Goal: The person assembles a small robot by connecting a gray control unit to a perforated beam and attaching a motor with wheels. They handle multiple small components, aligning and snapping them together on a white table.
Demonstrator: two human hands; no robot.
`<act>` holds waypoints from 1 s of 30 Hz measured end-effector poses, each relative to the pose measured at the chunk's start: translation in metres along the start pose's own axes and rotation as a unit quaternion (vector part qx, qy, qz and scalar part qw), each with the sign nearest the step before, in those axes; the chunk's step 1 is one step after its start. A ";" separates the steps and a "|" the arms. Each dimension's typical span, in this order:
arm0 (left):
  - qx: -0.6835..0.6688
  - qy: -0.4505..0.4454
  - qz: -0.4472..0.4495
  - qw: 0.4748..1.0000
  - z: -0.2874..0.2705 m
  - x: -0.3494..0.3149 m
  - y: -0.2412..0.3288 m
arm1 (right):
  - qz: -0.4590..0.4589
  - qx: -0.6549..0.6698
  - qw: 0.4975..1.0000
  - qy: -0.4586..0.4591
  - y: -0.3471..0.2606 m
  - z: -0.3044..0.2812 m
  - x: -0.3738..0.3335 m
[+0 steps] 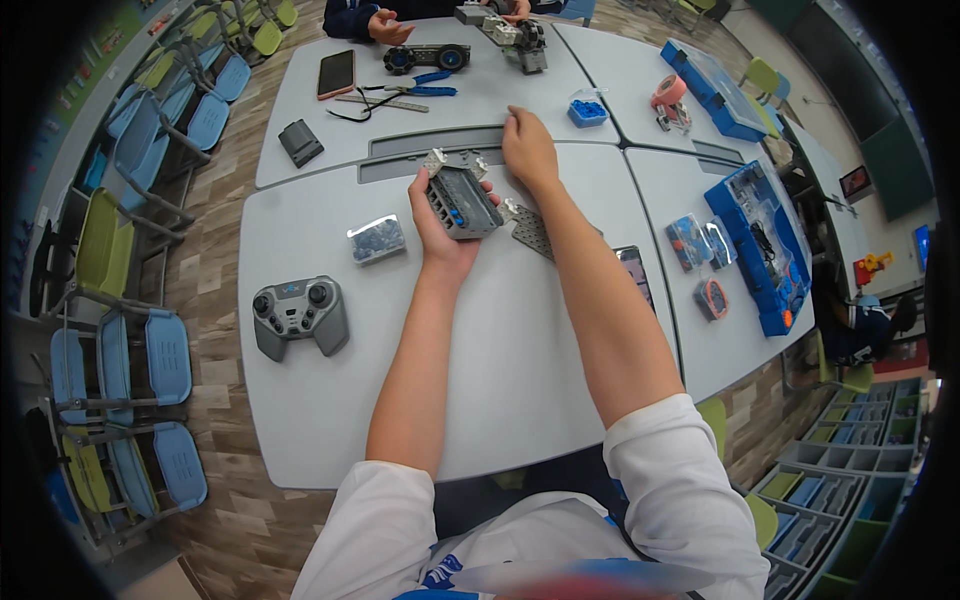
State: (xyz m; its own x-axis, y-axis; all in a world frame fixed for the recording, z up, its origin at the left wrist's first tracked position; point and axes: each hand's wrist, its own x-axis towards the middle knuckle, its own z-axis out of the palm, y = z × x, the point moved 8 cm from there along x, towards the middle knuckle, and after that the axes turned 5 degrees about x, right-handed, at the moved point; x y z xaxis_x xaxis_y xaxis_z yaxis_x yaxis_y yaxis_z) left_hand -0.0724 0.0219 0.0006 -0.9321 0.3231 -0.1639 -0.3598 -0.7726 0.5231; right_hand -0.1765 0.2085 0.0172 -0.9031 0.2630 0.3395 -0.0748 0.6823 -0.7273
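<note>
My left hand [447,246] is closed around a grey plastic building-kit assembly [461,203], tilted, with blue pins and pale corner pieces. My right hand [529,147] reaches past it, over the long slot between the tables. Its back is toward me; one finger stretches forward, the others are mostly hidden, and nothing shows in it. A dark grey perforated plate [533,235] with pale connectors lies by the assembly, partly behind my right forearm. A clear box of small grey-blue parts [377,240] lies left of my left hand.
A game controller [301,315], grey block [300,143], pliers [433,83] and phone [336,74] lie leftward and ahead. Another phone [634,272] is beside my right forearm. Blue parts cases [757,250] stand right. Across, another person's hand [389,27] is near a wheeled chassis [428,58].
</note>
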 end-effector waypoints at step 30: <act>0.040 0.040 0.012 0.998 -0.001 0.001 0.003 | 0.134 0.616 0.775 -0.034 -0.029 0.017 0.152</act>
State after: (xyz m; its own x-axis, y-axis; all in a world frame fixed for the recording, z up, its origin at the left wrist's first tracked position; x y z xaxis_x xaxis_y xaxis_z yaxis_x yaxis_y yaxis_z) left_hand -0.0740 0.0194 0.0013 -0.9419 0.2576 -0.2155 -0.3359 -0.7322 0.5926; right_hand -0.3188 0.2165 0.0797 -0.9733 0.2168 0.0756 -0.1894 -0.5722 -0.7979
